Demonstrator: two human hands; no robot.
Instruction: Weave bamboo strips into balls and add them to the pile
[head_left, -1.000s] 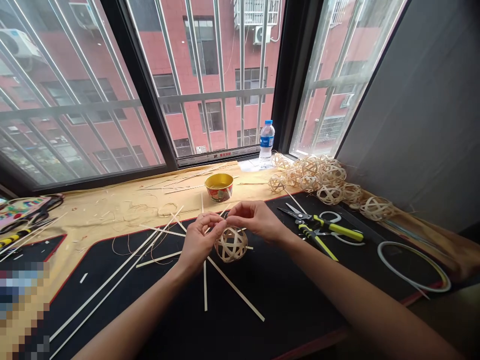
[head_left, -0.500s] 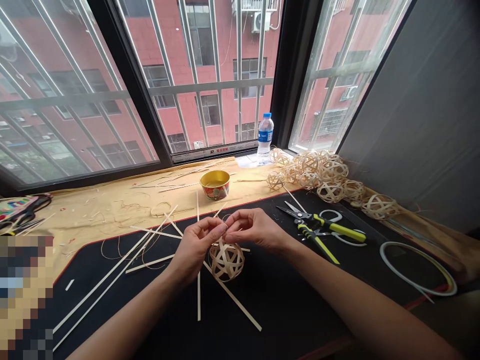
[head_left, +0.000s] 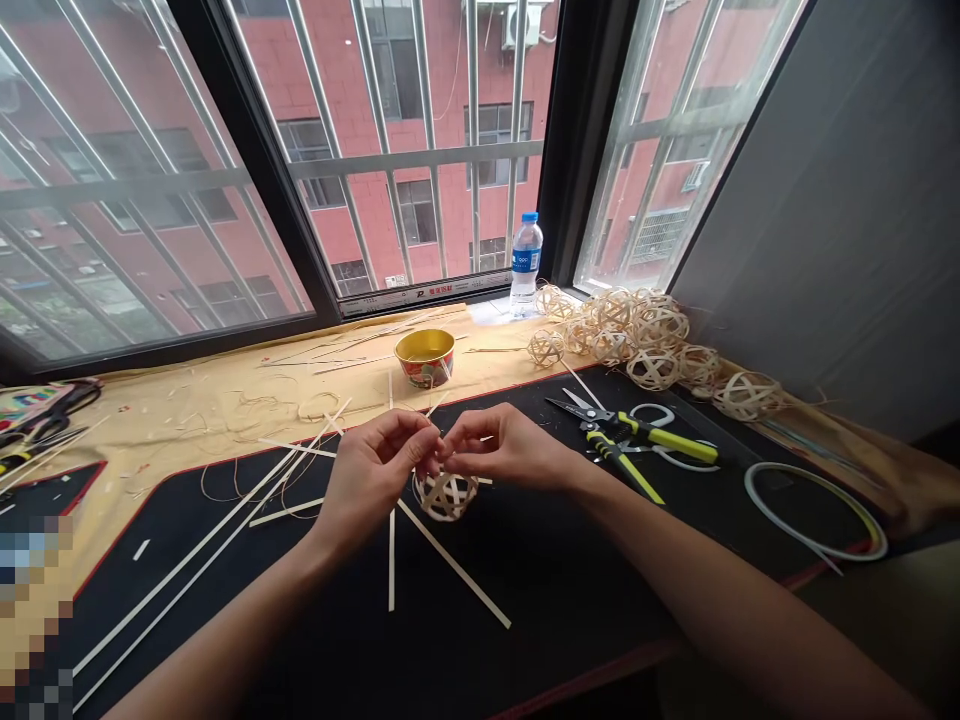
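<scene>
A small openwork ball woven from pale bamboo strips [head_left: 447,497] is just under my fingertips, above the black mat. My left hand [head_left: 382,460] is closed, its thumb and forefinger pinching at the top of the ball. Close against it, my right hand [head_left: 510,450] pinches at the same spot with bent fingers. What they grip there looks like a thin strand, mostly hidden by the fingertips. Flat bamboo strips [head_left: 454,565] lie crossed on the mat below and behind the ball. Longer narrow strips [head_left: 187,555] run toward the left front.
Behind my hands stands a gold-lined tin bowl [head_left: 425,358]. Finished woven balls [head_left: 652,335] are heaped at the back right, near a water bottle [head_left: 526,265]. Yellow-handled shears [head_left: 630,450] and a coiled white strip [head_left: 817,510] lie right on the black mat [head_left: 570,600].
The view has tipped and shifted slightly. My fingertips have drawn closer over the ball, and more of its top is covered. A thin loop above the fingers no longer shows.
</scene>
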